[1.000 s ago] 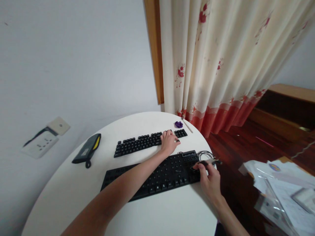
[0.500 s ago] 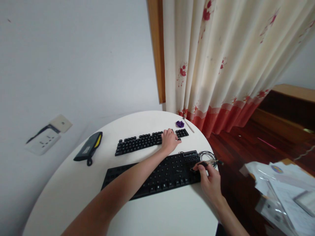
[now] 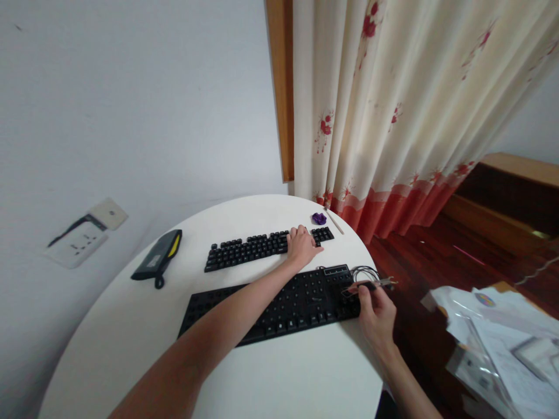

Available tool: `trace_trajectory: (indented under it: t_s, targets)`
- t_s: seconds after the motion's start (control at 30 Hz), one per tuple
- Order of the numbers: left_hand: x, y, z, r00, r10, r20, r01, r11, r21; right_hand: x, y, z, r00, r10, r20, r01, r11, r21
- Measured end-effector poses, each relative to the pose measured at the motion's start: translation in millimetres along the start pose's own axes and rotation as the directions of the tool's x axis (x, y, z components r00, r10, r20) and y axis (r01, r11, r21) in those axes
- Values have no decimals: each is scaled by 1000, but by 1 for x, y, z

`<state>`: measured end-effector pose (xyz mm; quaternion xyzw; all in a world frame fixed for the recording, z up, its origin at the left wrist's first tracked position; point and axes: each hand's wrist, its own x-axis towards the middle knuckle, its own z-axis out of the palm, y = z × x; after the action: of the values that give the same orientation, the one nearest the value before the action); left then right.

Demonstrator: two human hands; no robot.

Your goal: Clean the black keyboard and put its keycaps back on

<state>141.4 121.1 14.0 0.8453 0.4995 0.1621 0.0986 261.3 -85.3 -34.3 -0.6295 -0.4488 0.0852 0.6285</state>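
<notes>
On the white tabletop [image 3: 262, 384], a black keyboard [image 3: 301, 305] is lying near rows of separate black keys [image 3: 244, 251]. The left hand [image 3: 302, 247] is resting over these keys; the view is not showing whether it is gripping one. The right hand [image 3: 379, 313] is pinching a small tool [image 3: 367, 286] over the keyboard's right end.

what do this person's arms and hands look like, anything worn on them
The left hand and right hand are bare, without gloves. No sleeve shows on the left forearm or right forearm, and no watch or bracelet is visible. Rings are too small to tell.
</notes>
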Motion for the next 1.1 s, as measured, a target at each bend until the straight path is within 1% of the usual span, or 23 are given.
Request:
trace_trajectory:
  t_s: [0.07,0.13,0.2,0.23,0.27,0.33,0.43,0.53,0.6,0.73,0.8,0.9,1.0,1.07,1.1]
  targets:
    - [-4,1,-7,999,32,-23,-32,999,-3,5,3,-5,998,7,-56,-7,1000,7]
    - [-13,2,-16,993,88,-73,-89,996,-11,13,5,-11,998,8,-54,-8,1000,2]
    - [-27,5,-24,981,154,-114,-158,987,-20,20,4,-15,1000,-14,4,14,1000,-15]
    - [-37,8,-27,976,187,-115,-191,981,-27,24,3,-17,999,-29,43,30,999,-27]
    - [-47,11,-30,970,220,-99,-225,974,-40,26,2,-17,995,-43,88,47,998,-42]
    - [-69,18,-32,955,296,-32,-297,950,-98,30,0,-17,980,-69,187,83,994,-68]
    - [-98,28,-29,928,366,69,-344,914,-213,32,-2,-13,943,-101,318,132,988,-78]
    - [-117,37,-19,908,401,122,-358,894,-269,33,-4,-11,885,-125,447,172,983,-64]
    - [-122,40,-11,905,408,125,-362,889,-281,35,-6,-12,849,-131,513,185,981,-56]
    - [-124,42,1,915,390,105,-342,887,-309,34,-8,-14,792,-155,590,224,973,-45]
    - [-126,41,3,919,381,101,-331,886,-325,31,-6,-13,778,-181,601,246,969,-26]
    - [-128,41,4,927,366,88,-318,886,-338,25,-1,-12,800,-220,557,280,960,-22]
    - [-130,41,4,928,365,75,-321,886,-334,20,2,-11,827,-243,507,317,946,-63]
    - [-131,41,3,927,368,72,-328,889,-320,18,2,-10,854,-212,474,296,949,-108]
    - [-131,41,2,927,368,76,-328,891,-313,18,2,-9,873,-175,455,262,956,-135]
